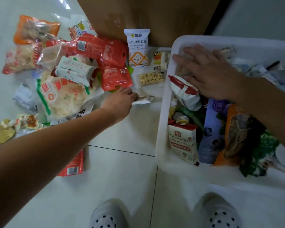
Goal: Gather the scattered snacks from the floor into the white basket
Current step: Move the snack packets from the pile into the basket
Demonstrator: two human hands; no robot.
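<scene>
Pinching a small pale packet by its end at mid-frame, the left hand could have dropped it short of the white basket on the right, where the flat, open right hand pressed down crammed snacks.

Two hands, two shoes, one white basket, over a dozen floor snacks.

A home, going by the white tiled floor and house slippers
</scene>
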